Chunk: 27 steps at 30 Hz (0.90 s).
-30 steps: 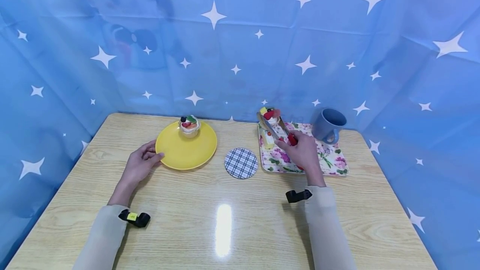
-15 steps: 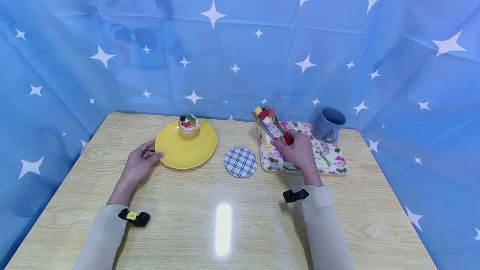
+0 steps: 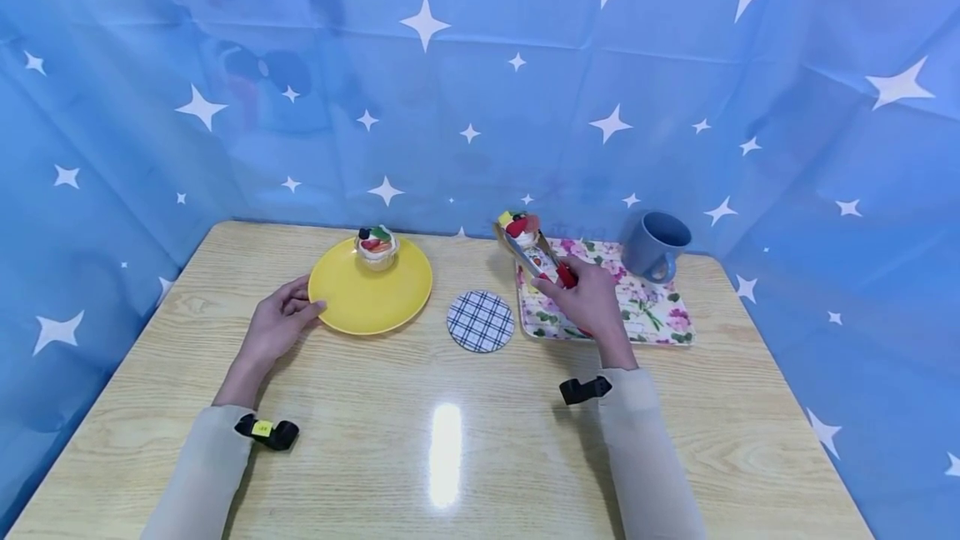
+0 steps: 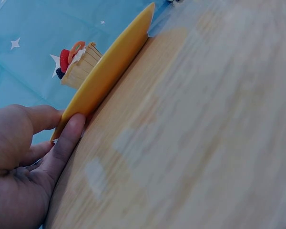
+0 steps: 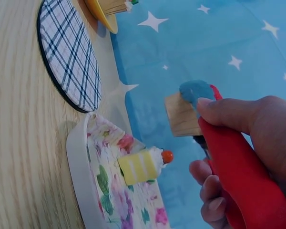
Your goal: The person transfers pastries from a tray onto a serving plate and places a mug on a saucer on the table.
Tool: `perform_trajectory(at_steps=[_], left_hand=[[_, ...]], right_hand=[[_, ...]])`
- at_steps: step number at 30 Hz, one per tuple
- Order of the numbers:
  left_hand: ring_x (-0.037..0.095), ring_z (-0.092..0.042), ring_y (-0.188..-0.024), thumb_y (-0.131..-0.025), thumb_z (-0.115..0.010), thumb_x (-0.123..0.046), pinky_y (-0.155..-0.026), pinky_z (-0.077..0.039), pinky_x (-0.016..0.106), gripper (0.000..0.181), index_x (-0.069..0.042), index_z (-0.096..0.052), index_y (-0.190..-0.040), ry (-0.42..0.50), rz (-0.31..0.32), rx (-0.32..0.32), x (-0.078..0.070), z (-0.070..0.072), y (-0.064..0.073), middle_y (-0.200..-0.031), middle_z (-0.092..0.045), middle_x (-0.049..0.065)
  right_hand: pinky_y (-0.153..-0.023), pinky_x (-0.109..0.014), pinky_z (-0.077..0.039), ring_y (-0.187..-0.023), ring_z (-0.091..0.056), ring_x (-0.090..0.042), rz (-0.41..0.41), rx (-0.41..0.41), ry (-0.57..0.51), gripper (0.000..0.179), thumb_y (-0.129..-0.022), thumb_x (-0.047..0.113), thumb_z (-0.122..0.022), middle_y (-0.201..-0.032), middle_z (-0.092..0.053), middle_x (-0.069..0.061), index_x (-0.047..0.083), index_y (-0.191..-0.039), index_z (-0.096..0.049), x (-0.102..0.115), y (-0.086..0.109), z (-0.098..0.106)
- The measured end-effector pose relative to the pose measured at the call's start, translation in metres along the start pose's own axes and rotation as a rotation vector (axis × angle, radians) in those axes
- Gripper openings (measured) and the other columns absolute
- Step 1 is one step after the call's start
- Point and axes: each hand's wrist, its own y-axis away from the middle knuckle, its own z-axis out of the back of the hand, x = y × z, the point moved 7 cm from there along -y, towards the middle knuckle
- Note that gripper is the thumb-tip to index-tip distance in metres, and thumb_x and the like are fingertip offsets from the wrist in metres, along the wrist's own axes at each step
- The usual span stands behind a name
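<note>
My left hand [image 3: 277, 325] pinches the near-left rim of a yellow plate [image 3: 371, 302]. In the left wrist view the thumb [image 4: 69, 133] lies against the plate's edge. A toy fruit tart [image 3: 377, 248] stands on the plate's far part. My right hand [image 3: 592, 300] grips red-handled tongs [image 5: 243, 171], whose tips clasp a second fruit tart [image 3: 522, 229] in the air above the tray's far-left corner. Below it, a toy cake slice [image 5: 139, 167] sits on the floral tray [image 3: 645, 327]; the tongs partly cover it in the head view.
A blue-grey mug [image 3: 654, 244] stands at the tray's far right. Between plate and tray lies a round checked coaster [image 3: 480, 321]. A blue star-patterned curtain [image 3: 472, 90] hangs behind the wooden table [image 3: 360, 432].
My right hand has shifted left, carrying the tongs and the clasped tart toward the tray's left edge. My left hand stays at the plate's rim.
</note>
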Motion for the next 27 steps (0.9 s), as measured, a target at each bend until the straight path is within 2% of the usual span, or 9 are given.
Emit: perform_trajectory(at_steps=[15,22,27], left_hand=[[-0.004,-0.062,-0.088,-0.103,-0.065,-0.029,-0.077,-0.062,0.016,0.07,-0.009,-0.032,-0.161,0.007,0.012,0.008,0.0,-0.001,-0.001,-0.128,-0.056,0.015],[-0.005,-0.061,-0.088,-0.103,-0.064,-0.029,-0.077,-0.062,0.016,0.07,-0.008,-0.032,-0.161,0.002,0.01,0.007,0.0,-0.001,0.0,-0.128,-0.055,0.017],[-0.004,-0.062,-0.089,-0.103,-0.065,-0.031,-0.078,-0.062,0.016,0.07,-0.008,-0.033,-0.161,-0.005,0.008,0.004,0.0,-0.001,0.0,-0.125,-0.056,0.014]], right_hand=[[-0.047,-0.03,-0.027,-0.056,-0.035,-0.022,0.044,0.002,-0.032,0.046,-0.091,0.048,-0.075,-0.066,-0.042,-0.006,0.005,-0.107,-0.069,0.012,0.003,-0.006],[-0.05,-0.031,-0.031,-0.063,-0.041,-0.023,0.047,0.025,-0.034,0.046,-0.091,0.046,-0.076,-0.074,-0.052,-0.008,0.006,-0.116,-0.071,0.018,0.004,-0.013],[-0.049,-0.029,-0.029,-0.061,-0.04,-0.022,0.066,0.032,-0.032,0.05,-0.091,0.048,-0.076,-0.072,-0.05,-0.008,0.005,-0.118,-0.07,0.022,0.005,-0.017]])
